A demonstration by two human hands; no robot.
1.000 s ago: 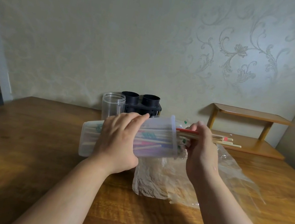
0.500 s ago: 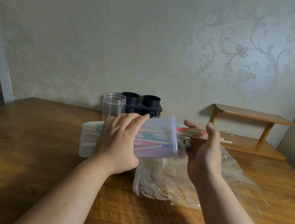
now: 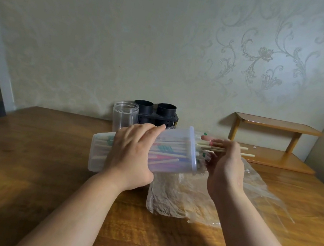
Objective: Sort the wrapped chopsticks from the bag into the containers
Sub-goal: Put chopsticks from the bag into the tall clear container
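evidently a seating stroke: one second earlier the chopsticks (image 3: 204, 143) protruding from the mouth of the tilted container (image 3: 173, 155) were gripped by the right hand (image 3: 227, 169); half a second earlier that hand was spread flat. it was now recorded back over the protruding ends, blurred, so grasp or mere push could not be told. the container was kept clasped by the left hand (image 3: 132, 152), above the bag (image 3: 177, 198). most sticks were lodged inside; seating of the last few was judged pending.
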